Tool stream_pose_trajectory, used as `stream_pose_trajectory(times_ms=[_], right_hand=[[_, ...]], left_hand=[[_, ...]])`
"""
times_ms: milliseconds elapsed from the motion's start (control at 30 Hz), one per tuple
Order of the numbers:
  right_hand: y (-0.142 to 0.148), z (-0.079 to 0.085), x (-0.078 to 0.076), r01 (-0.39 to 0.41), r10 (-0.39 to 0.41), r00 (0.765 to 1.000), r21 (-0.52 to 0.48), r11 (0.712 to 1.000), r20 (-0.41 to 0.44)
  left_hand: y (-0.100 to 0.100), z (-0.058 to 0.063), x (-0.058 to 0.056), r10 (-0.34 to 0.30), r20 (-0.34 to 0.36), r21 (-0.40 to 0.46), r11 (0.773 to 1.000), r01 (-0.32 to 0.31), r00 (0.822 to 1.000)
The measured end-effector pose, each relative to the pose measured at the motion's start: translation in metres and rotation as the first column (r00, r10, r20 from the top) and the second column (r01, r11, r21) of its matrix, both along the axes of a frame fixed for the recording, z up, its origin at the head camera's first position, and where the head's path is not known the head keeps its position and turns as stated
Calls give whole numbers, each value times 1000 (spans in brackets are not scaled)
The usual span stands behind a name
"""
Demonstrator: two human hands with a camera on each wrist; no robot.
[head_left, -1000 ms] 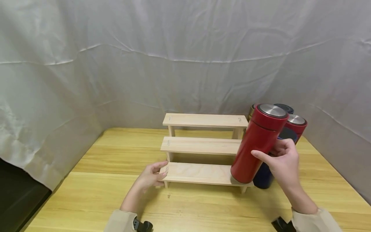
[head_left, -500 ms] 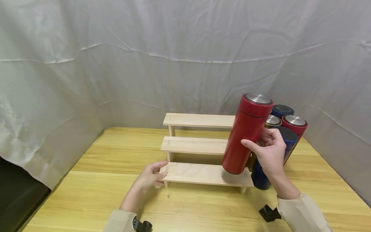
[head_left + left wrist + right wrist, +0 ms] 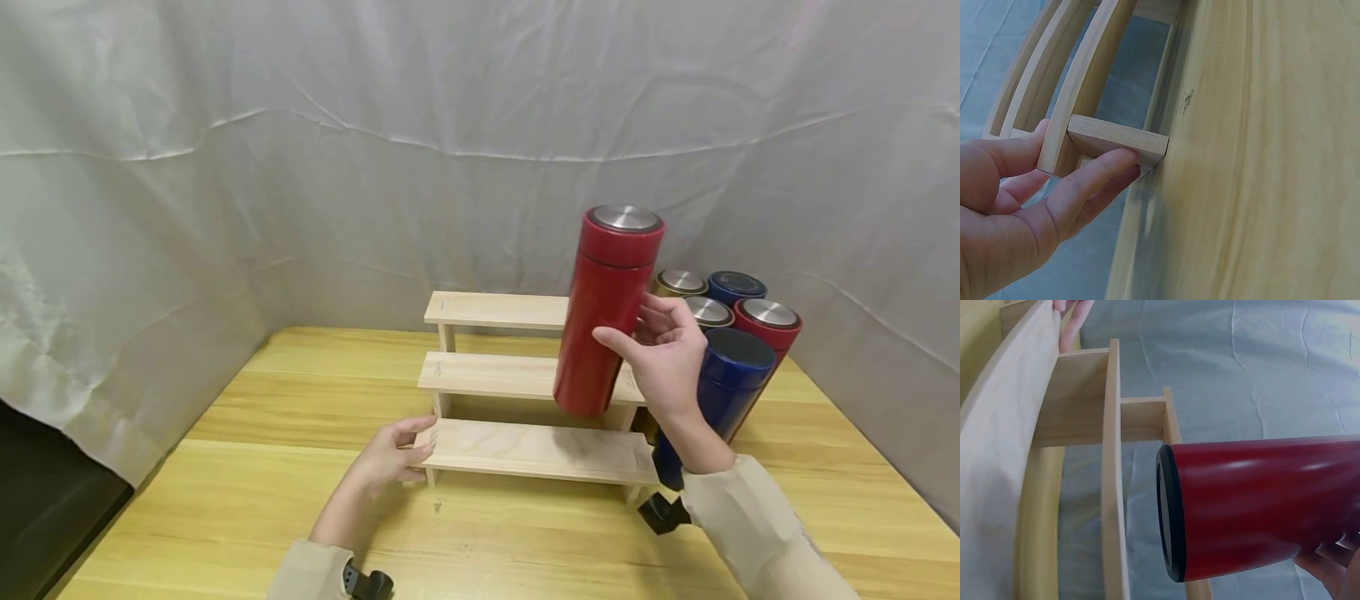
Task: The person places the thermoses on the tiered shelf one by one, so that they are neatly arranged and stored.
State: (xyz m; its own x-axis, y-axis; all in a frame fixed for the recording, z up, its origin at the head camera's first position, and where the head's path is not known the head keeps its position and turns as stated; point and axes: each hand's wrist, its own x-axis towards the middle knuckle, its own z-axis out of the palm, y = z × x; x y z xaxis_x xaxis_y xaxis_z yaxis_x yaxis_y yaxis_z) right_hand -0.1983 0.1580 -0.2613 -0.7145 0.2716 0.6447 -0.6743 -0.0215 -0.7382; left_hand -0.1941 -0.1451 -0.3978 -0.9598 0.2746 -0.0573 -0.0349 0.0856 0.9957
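Note:
My right hand (image 3: 667, 362) grips a red thermos flask (image 3: 603, 312) with a steel-topped lid, thumb in front and fingers round its far side. The flask leans slightly, and its base overlaps the middle tier in the head view. In the right wrist view its dark-ringed base (image 3: 1169, 512) points toward the boards. A three-tier wooden display stand (image 3: 517, 450) stands on the table. My left hand (image 3: 390, 454) holds the left end of its lowest tier. The left wrist view has the thumb at the board's end and fingers against the leg (image 3: 1119, 137).
Several more flasks crowd to the right of the stand: a blue one (image 3: 731, 375) in front, a red one (image 3: 772, 321), gold ones (image 3: 678, 283) and another blue one (image 3: 737, 285). Pale cloth (image 3: 480, 208) hangs behind. A black surface (image 3: 52, 500) lies at the left.
My right hand has carried the red thermos flask left and up, over the stand, and the flask has become more upright. The left hand has stayed at the lowest tier's end.

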Motion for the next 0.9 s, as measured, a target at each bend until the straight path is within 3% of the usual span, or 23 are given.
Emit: stream_pose_trajectory(times_ms=[167, 400, 500, 633, 900], right_hand=[[-3, 0, -20, -29, 30, 999, 12, 1000, -43], [9, -23, -85, -92, 91, 989, -3, 996, -114], [-6, -6, -74, -48, 47, 996, -9, 999, -77], [-31, 23, -47, 5, -5, 1000, 7, 1000, -31], [-39, 28, -64, 25, -23, 999, 56, 998, -23]], left_hand=[[0, 1, 1, -1, 2, 3, 1000, 1, 1000], [0, 2, 1, 4, 9, -2, 1000, -4, 1000], [0, 2, 1, 3, 11, -1, 1000, -3, 1000], [-1, 1, 2, 0, 8, 2, 1000, 0, 1000], [0, 1, 0, -2, 21, 6, 1000, 2, 1000]])
